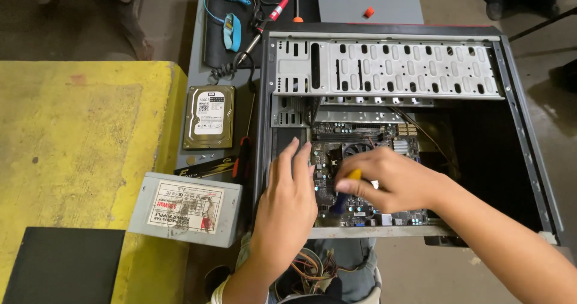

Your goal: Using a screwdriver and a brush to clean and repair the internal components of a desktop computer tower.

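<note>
Right hand (393, 181) is gripping a screwdriver (347, 190) closed-fisted, shaft hidden, handle tilting toward the motherboard (360, 153), while the left hand (288, 190) is resting flat, fingers together, beside it.

A hard drive (208, 117) lies on the grey bench just left of the open computer case, and its top carries a white rectangular label (211, 113) with small black print and a darker band at the upper edge. Below it, partly on the yellow surface, a grey power supply box (185, 209) lies flat, and on its top there is a large white rectangular label (186, 206) with red and black print, seen upside down from this view.
</note>
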